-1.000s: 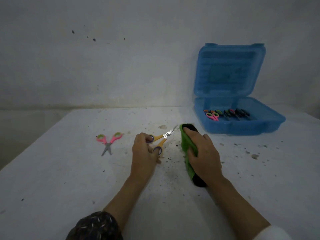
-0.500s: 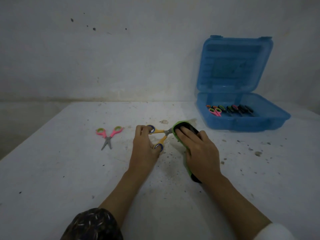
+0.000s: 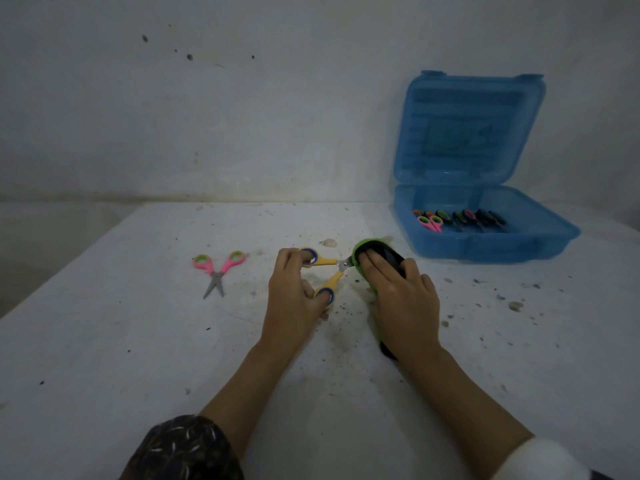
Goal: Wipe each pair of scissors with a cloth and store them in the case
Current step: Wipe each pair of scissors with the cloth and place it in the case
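Left hand (image 3: 291, 299) grips yellow scissors (image 3: 327, 261), handles spread; right hand (image 3: 401, 303) presses green cloth (image 3: 359, 244) over blades.

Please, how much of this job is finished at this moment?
Done: several scissors lie in the open blue case. In hand: the left hand holds the yellow scissors, blades in the green cloth pressed by the right hand. Left: the pink scissors lie on the table.
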